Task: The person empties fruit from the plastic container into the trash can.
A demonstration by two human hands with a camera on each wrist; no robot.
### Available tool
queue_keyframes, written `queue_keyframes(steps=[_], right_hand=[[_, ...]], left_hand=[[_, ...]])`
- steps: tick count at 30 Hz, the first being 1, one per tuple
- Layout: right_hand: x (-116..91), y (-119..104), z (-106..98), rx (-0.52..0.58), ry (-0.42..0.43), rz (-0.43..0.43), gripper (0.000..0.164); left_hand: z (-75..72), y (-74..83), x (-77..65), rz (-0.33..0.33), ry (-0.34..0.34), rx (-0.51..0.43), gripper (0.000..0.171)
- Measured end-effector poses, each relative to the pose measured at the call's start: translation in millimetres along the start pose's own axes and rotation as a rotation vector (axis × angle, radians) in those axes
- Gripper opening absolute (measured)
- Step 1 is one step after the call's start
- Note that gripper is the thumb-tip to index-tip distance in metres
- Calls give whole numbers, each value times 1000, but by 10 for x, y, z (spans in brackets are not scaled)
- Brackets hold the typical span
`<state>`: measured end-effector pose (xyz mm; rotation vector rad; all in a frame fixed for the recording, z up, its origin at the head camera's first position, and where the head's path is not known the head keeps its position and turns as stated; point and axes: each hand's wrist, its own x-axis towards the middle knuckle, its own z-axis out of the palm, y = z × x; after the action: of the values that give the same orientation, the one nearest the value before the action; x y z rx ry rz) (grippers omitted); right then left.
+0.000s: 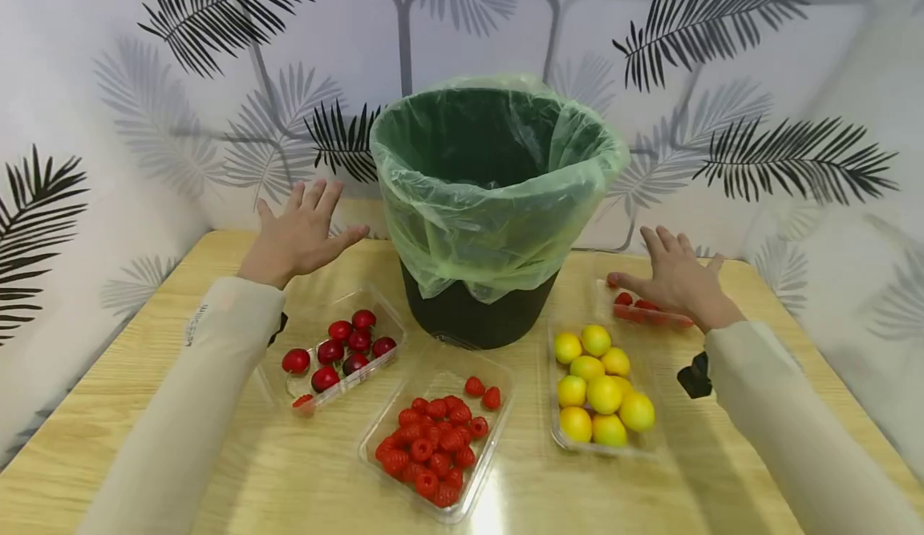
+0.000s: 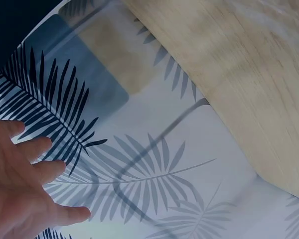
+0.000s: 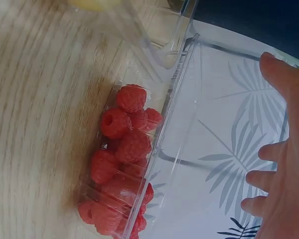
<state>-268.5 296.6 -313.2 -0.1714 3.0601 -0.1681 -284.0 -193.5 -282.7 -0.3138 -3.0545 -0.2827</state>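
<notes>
My left hand [image 1: 299, 234] is held above the back left of the table with fingers spread, holding nothing. Nearest to it is a clear plastic box of dark red cherries [image 1: 358, 341]. On the right, my right hand [image 1: 674, 278] is likewise spread and bare, over a clear box of raspberries [image 3: 122, 164] at the table's back edge. A second open box of raspberries [image 1: 433, 447] lies at front centre. Small yellow citrus fruits [image 1: 605, 395] fill another clear box at right. One lone raspberry [image 1: 304, 404] shows at the cherry box's front corner.
A black bin [image 1: 476, 310] with a green plastic liner [image 1: 498, 222] stands at the back centre, between the hands. Behind the wooden table [image 1: 289, 479] hangs a pale leaf-patterned cloth [image 1: 476, 46], which also covers the sides.
</notes>
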Motion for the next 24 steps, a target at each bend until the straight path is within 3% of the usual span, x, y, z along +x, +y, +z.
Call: queue_keyframes(steps=[5, 10, 18, 24], right_hand=[[-74, 29, 2, 27, 10, 15, 105], [-85, 42, -21, 74, 24, 15, 104], [-244, 121, -78, 380, -22, 53, 103], [-374, 158, -55, 509, -37, 93, 100]], left_hand=[[3, 38, 4, 5, 3, 8, 87], [-88, 31, -2, -7, 20, 9, 84], [-323, 72, -54, -21, 68, -225, 83], [-421, 127, -72, 2, 99, -298, 82]])
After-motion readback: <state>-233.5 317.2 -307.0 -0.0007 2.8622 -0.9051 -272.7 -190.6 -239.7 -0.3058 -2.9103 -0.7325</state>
